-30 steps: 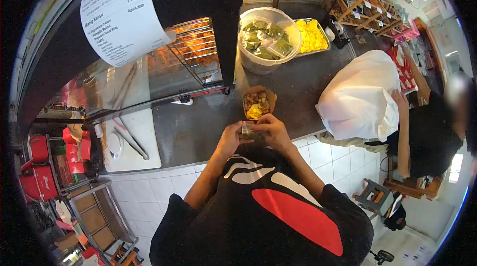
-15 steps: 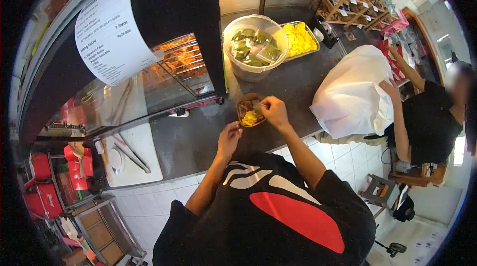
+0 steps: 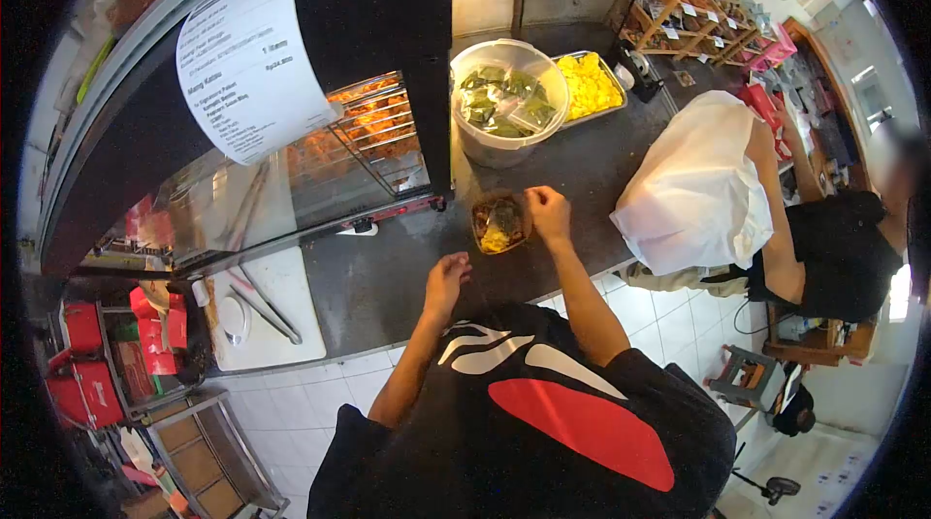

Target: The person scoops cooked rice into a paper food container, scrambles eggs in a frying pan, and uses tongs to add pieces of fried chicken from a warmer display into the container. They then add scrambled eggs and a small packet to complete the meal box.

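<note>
A small brown food box (image 3: 500, 225) stands on the dark counter with browned food and a yellow portion inside. A dark, shiny packet seems to lie over part of the food. My right hand (image 3: 549, 215) is beside the box's right rim, thumb and fingers pinched together; whether anything thin is between them is hidden. My left hand (image 3: 448, 284) hovers below and left of the box, apart from it, with loosely bent fingers and nothing in them. Behind the box stands a white bucket (image 3: 470, 152) of leaf-green packets, beside a metal tray of yellow food (image 3: 588, 86).
A heated glass display cabinet (image 3: 373, 131) with fried food is at left, a receipt (image 3: 247, 63) hanging before it. Tongs (image 3: 264, 306) lie on a white cutting board (image 3: 291, 330). At right, a co-worker (image 3: 834, 257) reaches past a large white bag (image 3: 693, 184).
My right hand has drawn back from over the box to its right side. My left hand has come away from the box's lower edge. A packet now appears over the food.
</note>
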`<state>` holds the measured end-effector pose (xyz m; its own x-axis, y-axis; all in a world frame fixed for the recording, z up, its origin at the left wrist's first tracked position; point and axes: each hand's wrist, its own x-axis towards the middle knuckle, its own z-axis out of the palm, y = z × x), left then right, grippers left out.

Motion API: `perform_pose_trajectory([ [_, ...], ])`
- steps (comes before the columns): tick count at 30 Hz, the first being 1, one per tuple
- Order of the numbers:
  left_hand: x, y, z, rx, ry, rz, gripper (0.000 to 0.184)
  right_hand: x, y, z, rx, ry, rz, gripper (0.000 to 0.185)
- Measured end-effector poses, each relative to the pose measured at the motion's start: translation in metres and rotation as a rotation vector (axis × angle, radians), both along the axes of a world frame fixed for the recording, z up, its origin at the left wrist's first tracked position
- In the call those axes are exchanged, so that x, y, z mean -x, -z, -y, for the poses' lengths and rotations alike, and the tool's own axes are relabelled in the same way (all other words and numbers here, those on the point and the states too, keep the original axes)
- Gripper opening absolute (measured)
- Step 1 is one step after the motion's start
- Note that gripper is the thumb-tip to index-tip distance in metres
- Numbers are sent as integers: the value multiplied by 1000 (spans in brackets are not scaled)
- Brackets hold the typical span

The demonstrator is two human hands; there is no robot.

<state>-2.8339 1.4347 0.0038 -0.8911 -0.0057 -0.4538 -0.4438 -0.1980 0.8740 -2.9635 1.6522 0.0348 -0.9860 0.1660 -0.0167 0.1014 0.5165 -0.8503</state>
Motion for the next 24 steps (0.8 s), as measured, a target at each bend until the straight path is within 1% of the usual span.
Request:
perform_pose_trajectory([
  [1, 5, 2, -1, -25, 8, -4, 41, -4, 6, -13, -74, 41, -78, 33],
  [4, 31, 5, -14, -4, 27, 87, 55, -20, 29, -31, -77, -1, 162, 42],
  [7, 50, 18, -25, -127, 169, 77, 69, -43, 58, -31, -19, -77, 248, 49],
  [9, 61, 9, -31, -141, 289, 85, 75, -56, 82, -30, -71, 0, 180, 50],
  [10, 65, 4, -35, -148, 351, 88, 77, -60, 83, -31, -98, 40, 145, 51],
  [13, 75, 8, -54, -269, 381, 124, 78, -65, 73, -46, 231, 201, 352, 46],
  [16, 80, 15, -73, -248, 334, 133, 76, -68, 87, -64, 210, 176, 343, 44],
  [19, 91, 23, -81, -350, 388, 136, 79, -66, 97, -72, 264, 190, 278, 45],
  [20, 94, 22, -84, -342, 401, 119, 80, -65, 99, -73, 197, 178, 205, 57],
  [23, 112, 47, -93, -357, 373, 173, 80, -55, 71, -79, 110, 157, 257, 62],
  [24, 118, 41, -96, -322, 387, 176, 80, -51, 70, -81, 8, 183, 241, 58],
])
